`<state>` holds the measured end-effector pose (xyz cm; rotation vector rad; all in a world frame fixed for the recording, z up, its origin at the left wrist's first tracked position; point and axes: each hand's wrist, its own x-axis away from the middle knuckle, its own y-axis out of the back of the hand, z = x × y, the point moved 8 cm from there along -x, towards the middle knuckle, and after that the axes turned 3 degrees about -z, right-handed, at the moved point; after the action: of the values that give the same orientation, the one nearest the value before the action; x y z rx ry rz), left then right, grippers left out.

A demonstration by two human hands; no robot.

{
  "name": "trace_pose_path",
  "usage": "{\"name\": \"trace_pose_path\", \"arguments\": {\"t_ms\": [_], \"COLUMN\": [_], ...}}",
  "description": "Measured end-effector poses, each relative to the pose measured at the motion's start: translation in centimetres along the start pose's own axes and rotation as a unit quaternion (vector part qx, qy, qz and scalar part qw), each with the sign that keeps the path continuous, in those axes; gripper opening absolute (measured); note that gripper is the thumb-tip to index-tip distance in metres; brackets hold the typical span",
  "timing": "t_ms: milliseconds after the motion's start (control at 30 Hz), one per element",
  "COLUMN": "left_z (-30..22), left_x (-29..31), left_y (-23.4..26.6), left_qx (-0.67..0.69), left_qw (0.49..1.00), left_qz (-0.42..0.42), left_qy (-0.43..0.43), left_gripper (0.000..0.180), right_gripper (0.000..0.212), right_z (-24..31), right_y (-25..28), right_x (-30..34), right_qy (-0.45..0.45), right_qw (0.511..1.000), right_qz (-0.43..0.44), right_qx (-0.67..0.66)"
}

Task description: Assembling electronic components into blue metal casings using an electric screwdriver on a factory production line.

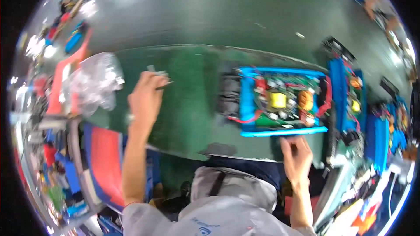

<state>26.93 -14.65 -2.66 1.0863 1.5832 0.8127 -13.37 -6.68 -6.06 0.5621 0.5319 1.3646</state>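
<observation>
My left hand (145,96) is raised over the left part of the green table, its fingers closed on small pale pieces (161,74). Their kind is too blurred to tell. My right hand (298,155) is by the near edge of an open blue housing (284,133), thumb and fingers curled together just under that edge. Whether they touch it or hold something small I cannot make out. Inside the housing is a circuit board with a yellow transformer (278,100), a copper-coloured coil (306,100) and red wires (251,118). A black fan-like block (230,94) adjoins its left end.
A clear plastic bag (98,81) rests at the table's left end, near an orange bin (57,89). More blue housings with boards, one nearer (340,91) and one farther (379,137), stand on the right. A red-topped stool (106,161) is below left.
</observation>
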Motion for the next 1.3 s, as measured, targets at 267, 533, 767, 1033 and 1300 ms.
{"name": "trace_pose_path", "arguments": {"t_ms": [267, 533, 767, 1033, 1300], "left_z": [-15.8, -21.7, -19.9, -20.9, -22.2], "left_x": [5.8, 8.3, 6.4, 6.2, 6.1], "left_y": [2.1, -1.6, -2.1, -4.0, -4.4], "left_qx": [0.37, 0.541, 0.586, 0.65, 0.634], "left_qw": [0.909, 0.803, 0.762, 0.685, 0.706], "left_qz": [0.184, 0.245, 0.262, 0.273, 0.266], "left_qy": [-0.055, -0.053, 0.085, 0.183, 0.172], "left_gripper": [0.014, 0.01, 0.062, 0.028, 0.018], "right_gripper": [0.029, 0.016, 0.018, 0.019, 0.018], "right_z": [6.7, 3.8, -0.2, 0.4, 0.9], "right_y": [0.0, 1.0, 1.8, 1.7, 3.0], "right_x": [2.1, 2.6, 1.8, 1.2, 0.3], "right_qy": [0.094, 0.098, -0.116, -0.06, -0.018], "right_qw": [0.959, 0.943, 0.933, 0.949, 0.965], "right_qz": [0.151, 0.058, 0.004, 0.013, 0.015], "right_qx": [-0.222, -0.311, -0.342, -0.309, -0.261]}}
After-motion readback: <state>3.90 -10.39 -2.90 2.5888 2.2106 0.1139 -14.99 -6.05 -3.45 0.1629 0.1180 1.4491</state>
